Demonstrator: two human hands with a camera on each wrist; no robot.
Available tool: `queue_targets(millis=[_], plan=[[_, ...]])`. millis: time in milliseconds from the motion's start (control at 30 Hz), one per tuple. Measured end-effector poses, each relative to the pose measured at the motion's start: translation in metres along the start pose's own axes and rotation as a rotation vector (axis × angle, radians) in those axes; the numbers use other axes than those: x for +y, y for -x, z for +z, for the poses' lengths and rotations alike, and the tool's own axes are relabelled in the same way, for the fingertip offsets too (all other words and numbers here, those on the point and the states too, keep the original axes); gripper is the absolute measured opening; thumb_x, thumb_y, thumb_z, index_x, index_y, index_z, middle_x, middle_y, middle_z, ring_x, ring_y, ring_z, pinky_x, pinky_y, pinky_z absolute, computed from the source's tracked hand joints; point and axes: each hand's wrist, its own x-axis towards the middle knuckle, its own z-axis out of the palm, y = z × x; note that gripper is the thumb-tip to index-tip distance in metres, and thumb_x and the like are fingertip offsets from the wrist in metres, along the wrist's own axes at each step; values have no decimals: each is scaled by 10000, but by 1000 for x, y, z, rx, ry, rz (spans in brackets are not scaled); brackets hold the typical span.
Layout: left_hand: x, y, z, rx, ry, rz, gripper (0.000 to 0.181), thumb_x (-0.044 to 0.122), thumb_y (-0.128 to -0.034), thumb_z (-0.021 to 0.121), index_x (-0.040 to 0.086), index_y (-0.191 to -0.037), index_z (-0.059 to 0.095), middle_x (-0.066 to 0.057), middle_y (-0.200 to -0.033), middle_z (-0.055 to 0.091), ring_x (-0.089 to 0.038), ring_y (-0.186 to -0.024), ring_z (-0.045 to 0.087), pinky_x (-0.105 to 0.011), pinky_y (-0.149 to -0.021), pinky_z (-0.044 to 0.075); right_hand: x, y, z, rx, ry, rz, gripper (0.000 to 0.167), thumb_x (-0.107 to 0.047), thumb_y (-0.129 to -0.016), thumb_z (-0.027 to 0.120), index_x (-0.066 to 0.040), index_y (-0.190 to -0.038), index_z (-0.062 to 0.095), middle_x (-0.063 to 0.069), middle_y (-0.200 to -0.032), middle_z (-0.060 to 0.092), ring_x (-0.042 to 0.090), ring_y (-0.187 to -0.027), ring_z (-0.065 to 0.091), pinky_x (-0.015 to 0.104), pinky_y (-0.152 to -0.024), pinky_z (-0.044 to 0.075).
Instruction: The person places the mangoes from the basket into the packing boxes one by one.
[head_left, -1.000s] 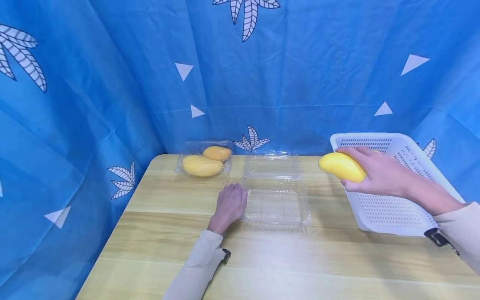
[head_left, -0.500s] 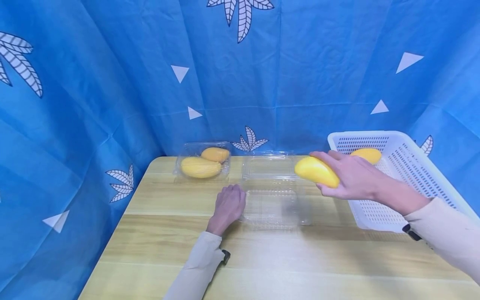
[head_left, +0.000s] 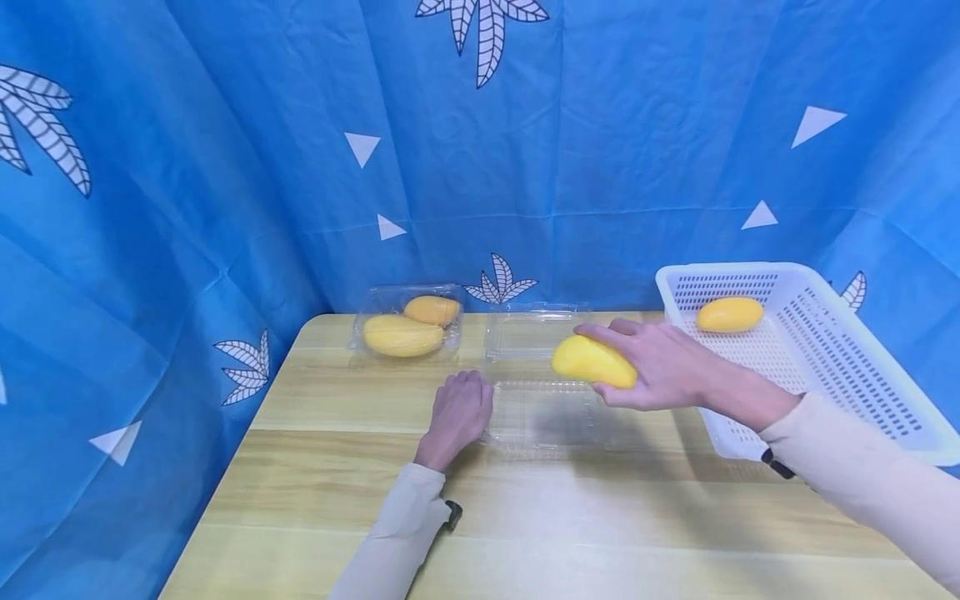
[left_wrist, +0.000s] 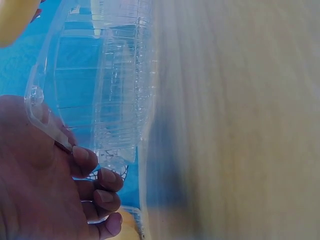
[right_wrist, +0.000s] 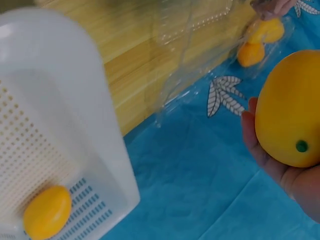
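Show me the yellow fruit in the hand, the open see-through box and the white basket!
Yellow fruit (head_left: 592, 362): head view, the middle of its visible side.
Open see-through box (head_left: 525, 412): head view, the floor of its near half.
White basket (right_wrist: 95, 95): right wrist view, its smooth rim.

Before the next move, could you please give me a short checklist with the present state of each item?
1. Right hand gripping the yellow fruit: ok.
2. Left hand steadying the open container: ok, at its left edge.
3. Lid folded back: ok, towards the curtain.
4. Yellow fruit squarely over the container's base: cannot tell, the head view is slanted.
5. Yellow fruit set down inside: not ok, it is held in the air.
6. Basket apart from the container: ok, with another fruit inside.
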Motion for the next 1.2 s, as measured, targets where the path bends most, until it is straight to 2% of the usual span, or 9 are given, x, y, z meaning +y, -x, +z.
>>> queue_targets(millis=[233, 433, 633, 833, 1033, 1200], plan=[[-2, 0, 1, 5, -15, 7, 299, 226, -1073, 339, 101, -850, 495, -71, -843, 503, -299, -831, 492, -437, -759, 437, -10, -7, 10, -32, -46, 14, 705, -435, -832, 726, -197, -1456, 502, -37, -962, 551, 58, -590, 463, 244, -487, 387], [-3, 1, 1, 6, -12, 10, 297, 221, -1073, 348, 102, -844, 495, -72, -837, 500, -298, -820, 488, -438, -751, 436, -17, -15, 21, -127, -112, 46, 748, -443, -827, 743, -214, -1486, 474, -38, -1014, 528, 87, -646, 501, 263, -532, 432], [-1, 0, 2, 18, -22, 2, 290, 223, -1073, 356, 101, -853, 502, -72, -841, 502, -295, -830, 491, -434, -754, 434, -20, -20, 33, -200, -193, 20, 840, -417, -785, 748, -174, -1523, 429, 17, -1087, 508, 89, -688, 498, 256, -529, 446], [0, 0, 1, 16, -31, -3, 292, 238, -1066, 350, 100, -862, 507, -74, -855, 509, -292, -846, 495, -426, -760, 436, -21, -24, 45, -279, -300, 21, 880, -347, -789, 740, -148, -1555, 356, 41, -1141, 479, 118, -782, 523, 283, -613, 483], [0, 0, 0, 17, -38, -8, 283, 222, -1066, 363, 91, -865, 514, -73, -856, 508, -284, -836, 491, -427, -754, 441, -19, -30, 60, -277, -356, 35, 842, -331, -782, 772, -104, -1497, 390, 31, -1126, 488, 135, -828, 542, 300, -653, 508], [1, 1, 0, 27, -42, 0, 272, 208, -1065, 392, 70, -882, 538, -85, -857, 518, -296, -842, 513, -441, -755, 457, -19, -36, 71, -281, -406, 21, 800, -276, -764, 822, -88, -1452, 460, 60, -1173, 508, 163, -912, 558, 328, -737, 527]])
